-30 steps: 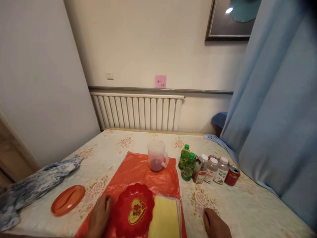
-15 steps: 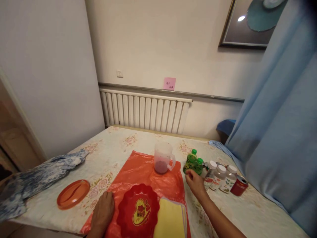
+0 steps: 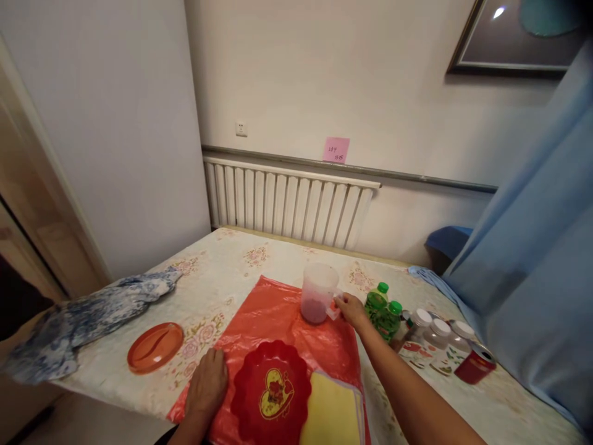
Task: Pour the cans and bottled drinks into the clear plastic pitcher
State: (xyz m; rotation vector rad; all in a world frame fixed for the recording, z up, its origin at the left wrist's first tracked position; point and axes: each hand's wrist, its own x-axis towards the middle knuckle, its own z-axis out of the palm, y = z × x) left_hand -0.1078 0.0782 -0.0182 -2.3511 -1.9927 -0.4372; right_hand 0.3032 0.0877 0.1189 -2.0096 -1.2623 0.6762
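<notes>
Fingers of my right hand [image 3: 352, 311] are closed at the handle of a translucent plastic jug [image 3: 319, 287]. The jug stands upright on a red plastic sheet [image 3: 250, 315], with dark liquid or residue in its lower part. My left hand [image 3: 207, 378] rests at the sheet's left side, its fingers curled and their tips hidden. Between the hands and nearer to me lies a red scalloped plate [image 3: 248, 395] with a yellow heart print. A folded yellow cloth [image 3: 331, 414] lies at its right, partly beside the plate's rim.
Right of my forearm stand green-capped bottles [image 3: 388, 320], white-lidded jars [image 3: 435, 340] and a red can [image 3: 475, 364]. An orange round lid [image 3: 155, 348] and a blue-white patterned cloth [image 3: 106, 315] lie at the left of the flowered tablecloth [image 3: 222, 262]. A radiator [image 3: 287, 201] runs behind the table.
My right hand has moved from beside the green-capped bottles, leftward to the jug's handle. My left hand stays on the red sheet. The camera view has shifted slightly.
</notes>
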